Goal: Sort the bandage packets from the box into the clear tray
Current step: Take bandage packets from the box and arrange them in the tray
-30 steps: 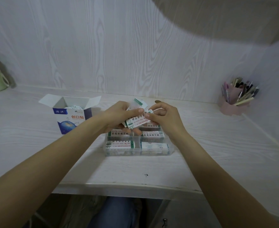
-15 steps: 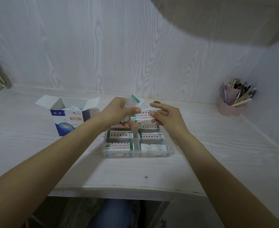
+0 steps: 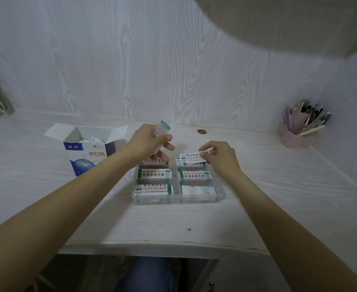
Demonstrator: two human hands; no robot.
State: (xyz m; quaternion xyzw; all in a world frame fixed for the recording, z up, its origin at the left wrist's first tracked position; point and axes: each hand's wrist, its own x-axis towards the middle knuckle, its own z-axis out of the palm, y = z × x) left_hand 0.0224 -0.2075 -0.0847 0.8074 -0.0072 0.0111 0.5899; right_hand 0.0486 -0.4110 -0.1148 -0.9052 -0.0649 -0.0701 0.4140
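Her right hand [image 3: 219,158] pinches one packet [image 3: 191,158] over the tray's [image 3: 177,202] one-o'clock compartment to file it, while her left hand [image 3: 150,142] grips spare packets [image 3: 162,128] ready at eleven.

Orange "创口贴" on the open blue-and-white box [image 3: 88,157], small print on bandage packets [image 3: 154,174] too blurred to read

One head-worn wide-angle view looks forward and down, close over the pale wood-grain desk [image 3: 257,207], facing the matching wood-grain back wall [image 3: 152,60].
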